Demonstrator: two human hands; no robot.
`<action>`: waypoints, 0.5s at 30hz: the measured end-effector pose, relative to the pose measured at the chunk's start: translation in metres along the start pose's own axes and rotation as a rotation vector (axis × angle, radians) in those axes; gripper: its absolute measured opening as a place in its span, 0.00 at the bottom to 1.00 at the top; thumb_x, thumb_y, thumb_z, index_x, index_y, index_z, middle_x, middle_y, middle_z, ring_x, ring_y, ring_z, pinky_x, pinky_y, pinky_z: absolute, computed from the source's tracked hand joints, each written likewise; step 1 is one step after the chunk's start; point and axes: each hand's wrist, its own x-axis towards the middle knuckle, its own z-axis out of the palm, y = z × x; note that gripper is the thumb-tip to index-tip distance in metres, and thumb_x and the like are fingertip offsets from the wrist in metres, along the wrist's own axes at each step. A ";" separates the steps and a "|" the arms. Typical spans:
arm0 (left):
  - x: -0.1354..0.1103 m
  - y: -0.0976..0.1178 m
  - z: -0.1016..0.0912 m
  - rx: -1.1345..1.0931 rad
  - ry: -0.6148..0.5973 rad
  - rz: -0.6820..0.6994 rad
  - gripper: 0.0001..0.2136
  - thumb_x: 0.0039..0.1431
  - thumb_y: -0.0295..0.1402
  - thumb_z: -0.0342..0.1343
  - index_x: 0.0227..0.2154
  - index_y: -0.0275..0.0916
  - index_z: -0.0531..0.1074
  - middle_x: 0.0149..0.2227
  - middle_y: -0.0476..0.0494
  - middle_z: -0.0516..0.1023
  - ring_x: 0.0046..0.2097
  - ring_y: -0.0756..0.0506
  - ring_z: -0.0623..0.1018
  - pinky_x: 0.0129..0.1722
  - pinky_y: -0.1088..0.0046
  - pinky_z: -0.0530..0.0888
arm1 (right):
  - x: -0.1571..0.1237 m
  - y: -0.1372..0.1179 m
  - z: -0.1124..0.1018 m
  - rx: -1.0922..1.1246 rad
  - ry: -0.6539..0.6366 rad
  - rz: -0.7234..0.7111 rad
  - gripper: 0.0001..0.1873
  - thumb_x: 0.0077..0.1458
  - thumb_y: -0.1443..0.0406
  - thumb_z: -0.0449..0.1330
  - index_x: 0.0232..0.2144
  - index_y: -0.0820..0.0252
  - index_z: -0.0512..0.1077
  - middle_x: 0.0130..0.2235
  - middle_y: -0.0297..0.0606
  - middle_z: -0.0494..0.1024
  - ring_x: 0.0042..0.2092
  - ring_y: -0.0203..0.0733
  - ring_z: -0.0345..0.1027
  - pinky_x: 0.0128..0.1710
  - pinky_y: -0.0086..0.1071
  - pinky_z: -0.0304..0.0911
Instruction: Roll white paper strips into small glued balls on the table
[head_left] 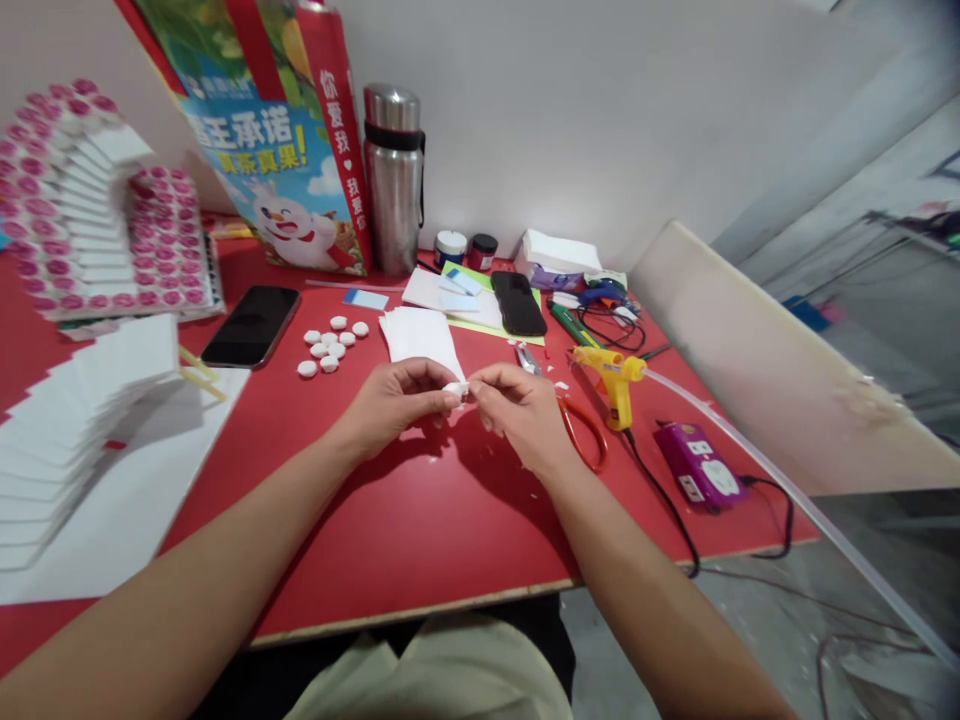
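Observation:
My left hand [397,395] and my right hand [521,410] meet over the middle of the red table [420,520]. Both pinch one small white piece [457,388] between their fingertips. Just behind the hands lies a stack of white paper strips [420,335]. Several small white round pieces [330,345] are scattered to the left of the strips. Red-handled scissors [577,425] lie right next to my right hand, partly hidden by it.
A yellow glue gun [615,380] stands at the right, with a purple device [697,465] beside it. Two black phones [251,325] [517,303], a steel flask [394,180], small jars [450,245], stacked white cards [75,420] and pink-dotted trays [97,220] surround the work area.

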 end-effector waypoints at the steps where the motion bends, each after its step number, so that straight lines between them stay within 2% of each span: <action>1: 0.000 -0.001 -0.001 -0.023 -0.001 -0.013 0.14 0.48 0.37 0.72 0.34 0.36 0.77 0.25 0.47 0.77 0.24 0.48 0.76 0.24 0.68 0.78 | -0.001 -0.002 -0.002 -0.006 -0.001 -0.004 0.11 0.60 0.58 0.60 0.32 0.60 0.75 0.21 0.28 0.70 0.20 0.31 0.58 0.22 0.28 0.55; 4: 0.001 -0.003 -0.002 -0.065 0.005 -0.034 0.14 0.48 0.38 0.73 0.34 0.36 0.77 0.25 0.47 0.78 0.24 0.47 0.77 0.25 0.66 0.80 | -0.016 -0.011 -0.018 -0.164 0.057 -0.039 0.13 0.63 0.57 0.59 0.41 0.60 0.76 0.29 0.33 0.77 0.24 0.34 0.66 0.25 0.30 0.61; 6: 0.002 -0.003 -0.003 -0.076 0.009 -0.037 0.14 0.50 0.38 0.72 0.33 0.36 0.77 0.25 0.46 0.78 0.25 0.47 0.78 0.25 0.66 0.80 | -0.035 -0.015 -0.037 -0.421 0.118 -0.088 0.14 0.63 0.57 0.59 0.46 0.59 0.75 0.36 0.38 0.80 0.32 0.38 0.72 0.32 0.32 0.66; 8: 0.002 -0.003 -0.003 -0.095 0.018 -0.046 0.14 0.50 0.38 0.72 0.33 0.36 0.77 0.25 0.45 0.79 0.24 0.47 0.78 0.23 0.68 0.79 | -0.056 -0.012 -0.062 -0.759 0.196 -0.143 0.11 0.64 0.58 0.59 0.42 0.59 0.76 0.40 0.43 0.81 0.40 0.45 0.75 0.41 0.38 0.68; 10: 0.003 -0.003 -0.002 -0.126 0.031 -0.048 0.14 0.49 0.39 0.72 0.32 0.37 0.77 0.25 0.45 0.80 0.24 0.47 0.78 0.23 0.70 0.78 | -0.071 -0.003 -0.088 -1.021 0.392 -0.228 0.13 0.64 0.57 0.58 0.40 0.60 0.76 0.43 0.48 0.80 0.47 0.53 0.72 0.51 0.46 0.66; 11: 0.004 -0.003 -0.001 -0.144 0.038 -0.042 0.14 0.48 0.38 0.73 0.32 0.37 0.77 0.27 0.44 0.81 0.25 0.47 0.79 0.25 0.71 0.78 | -0.075 0.003 -0.100 -1.090 0.478 -0.229 0.14 0.64 0.56 0.58 0.40 0.61 0.76 0.43 0.51 0.79 0.48 0.55 0.72 0.52 0.48 0.65; 12: 0.004 -0.003 0.000 -0.160 0.045 -0.029 0.14 0.47 0.37 0.74 0.32 0.36 0.77 0.28 0.44 0.82 0.27 0.48 0.80 0.27 0.72 0.79 | -0.076 0.010 -0.111 -1.117 0.500 -0.204 0.15 0.63 0.56 0.57 0.40 0.62 0.75 0.43 0.52 0.79 0.48 0.56 0.71 0.50 0.48 0.66; 15: 0.005 -0.004 0.001 -0.181 0.052 -0.005 0.13 0.46 0.34 0.75 0.31 0.36 0.78 0.31 0.44 0.83 0.29 0.49 0.81 0.31 0.75 0.78 | -0.065 0.029 -0.135 -1.123 0.457 -0.071 0.20 0.61 0.52 0.58 0.42 0.64 0.75 0.43 0.55 0.79 0.47 0.57 0.72 0.47 0.48 0.67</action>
